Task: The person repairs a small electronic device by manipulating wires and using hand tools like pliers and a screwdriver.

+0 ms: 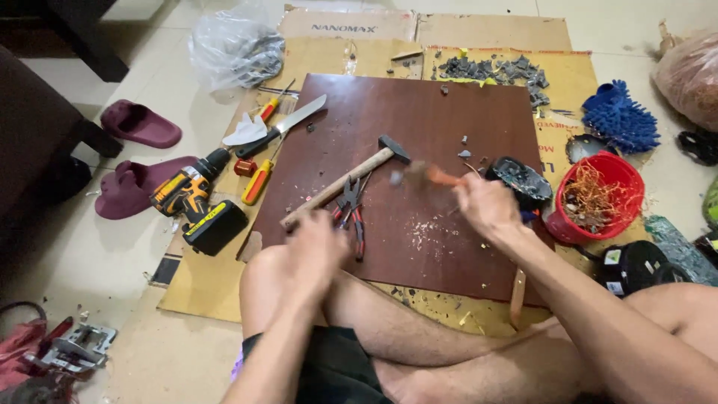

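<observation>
On the brown board (pixel 419 150), right hand (pixel 486 206) grips, maybe, an orange-handled tool (pixel 441 177) pointing left toward the hammer (pixel 348 182); left hand (pixel 314 251), blurred, fingers unclear.

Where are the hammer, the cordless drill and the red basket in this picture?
hammer (pixel 351 178): head view, on the middle of its wooden handle.
cordless drill (pixel 196 200): head view, on its yellow and black body.
red basket (pixel 628 173): head view, on its far rim.

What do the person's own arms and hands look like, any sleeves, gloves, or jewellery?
Both arms are bare from what shows of them down to the fingers: no sleeves, no gloves. The left hand is motion-blurred, so rings cannot be ruled out; its wrist looks bare. The right hand and its wrist show no watch, band or ring.
</observation>
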